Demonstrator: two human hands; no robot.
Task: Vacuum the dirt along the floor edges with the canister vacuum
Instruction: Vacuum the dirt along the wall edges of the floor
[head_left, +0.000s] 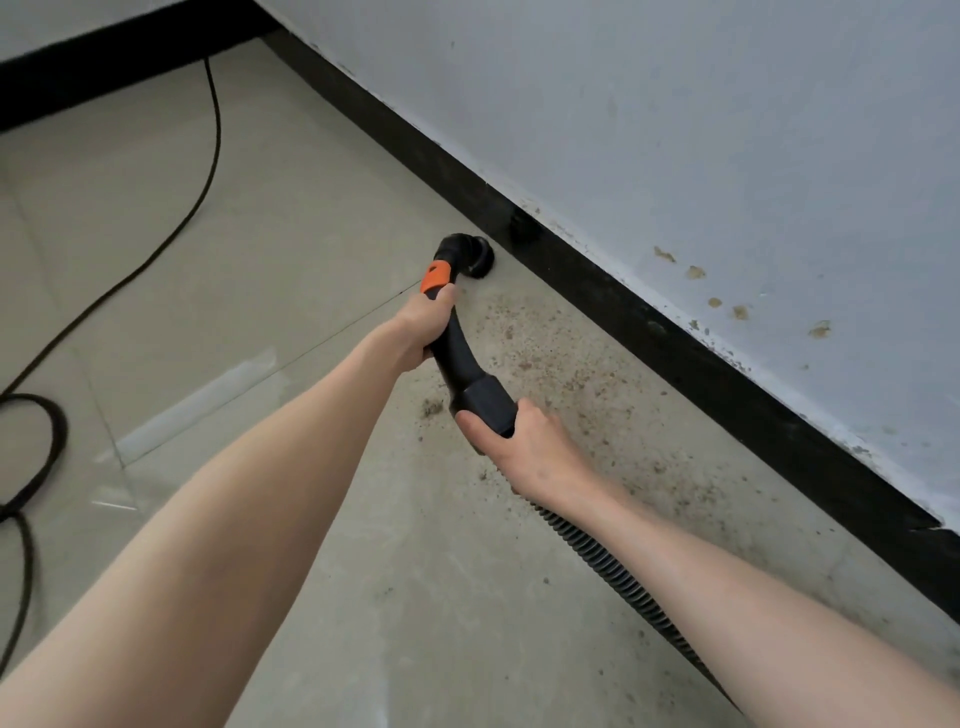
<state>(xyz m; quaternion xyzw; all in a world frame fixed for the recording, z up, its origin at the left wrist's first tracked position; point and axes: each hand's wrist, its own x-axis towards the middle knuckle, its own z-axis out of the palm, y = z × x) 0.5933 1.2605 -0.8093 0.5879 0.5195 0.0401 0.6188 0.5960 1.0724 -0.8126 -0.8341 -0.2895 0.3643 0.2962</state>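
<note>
Left hand (422, 332) grips the black wand (457, 358) just below its orange collar (435, 278); right hand (524, 447) holds the hose cuff (483, 402). Nozzle (467, 254) sits beyond the left fingers, near the black baseboard (675, 332). Dirt (561, 364) speckles the floor beside both hands.

I see a black wand (457, 358) with an orange band (435, 278) at twelve o'clock, and a black ribbed hose (618, 566) toward five. The floor (311, 208) is pale beige tile, speckled with brown dirt (550, 358). At two o'clock, a black skirting (675, 332) runs under a pale grey-blue wall (675, 130) with tan spots. A black cable (208, 145) lies at ten.
</note>
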